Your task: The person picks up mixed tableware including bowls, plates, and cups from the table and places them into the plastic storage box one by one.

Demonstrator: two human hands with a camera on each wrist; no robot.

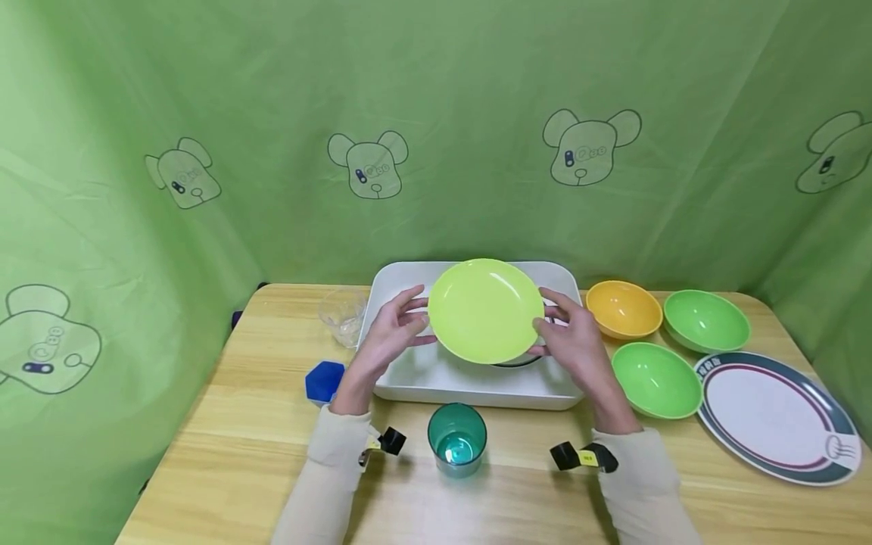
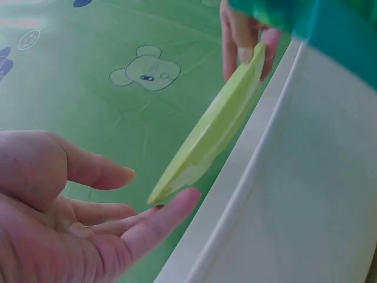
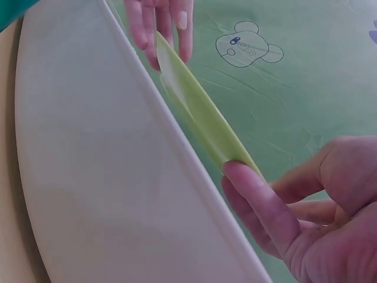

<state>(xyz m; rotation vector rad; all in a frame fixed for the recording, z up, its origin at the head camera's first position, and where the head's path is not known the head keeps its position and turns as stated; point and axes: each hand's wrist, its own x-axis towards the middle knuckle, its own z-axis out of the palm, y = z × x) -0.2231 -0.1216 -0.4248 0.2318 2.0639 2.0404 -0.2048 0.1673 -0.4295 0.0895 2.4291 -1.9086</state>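
Observation:
A yellow-green plate (image 1: pixel 486 311) is held up, face tilted toward me, above a white rectangular tub (image 1: pixel 470 395). My right hand (image 1: pixel 571 331) pinches its right edge, thumb on the face and fingers on the underside. On the opposite side, my left hand (image 1: pixel 391 329) has its fingers stretched out at the plate's edge. In the left wrist view a gap shows between the left thumb (image 2: pixel 100 171) and the plate (image 2: pixel 209 127). A round, dark-rimmed thing (image 1: pixel 521 361) lies in the tub, mostly hidden by the plate.
A teal cup (image 1: pixel 458 440) stands in front of the tub. To the left are a clear glass bowl (image 1: pixel 343 314) and a blue hexagonal item (image 1: pixel 323 381). Rightward stand an orange bowl (image 1: pixel 623 309), green bowls (image 1: pixel 657 380) and a dark-rimmed oval plate (image 1: pixel 770 416). Green curtain (image 1: pixel 470 219) hangs behind.

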